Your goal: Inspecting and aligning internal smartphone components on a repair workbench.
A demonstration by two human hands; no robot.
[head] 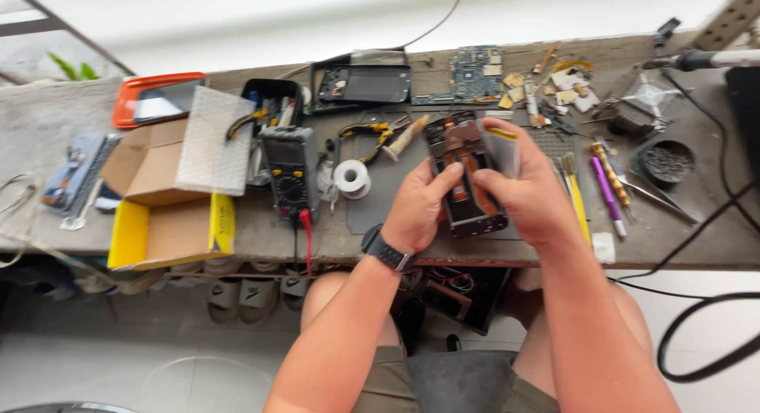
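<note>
Concrete-grey worktop [697, 223], cluttered, white floor beyond. Left hand [417, 209] fingers wrapped round the near-left edge of an opened phone [465, 183], thumb pressed on its exposed inside. Right hand [532, 193] fingers pinch a thin grey flexible sheet [500, 150] at the phone's far-right side, thumb on the frame.

Phone held just above the worktop middle, over a dark mat [380, 187]. Looks like a dark rectangular frame, back off, copper-brown and orange parts showing inside. Judging by that: light, stiff frame but fragile internals, sheet floppy; best gripped by the long side edges, not the exposed middle.

Outward: solder reel [351, 178] and yellow-handled pliers [366, 133] to the left, multimeter [289, 169] further left, cardboard boxes [162, 215] beyond. Yellow and purple tools [592, 193] right. Circuit board [473, 74] at the far edge.
</note>
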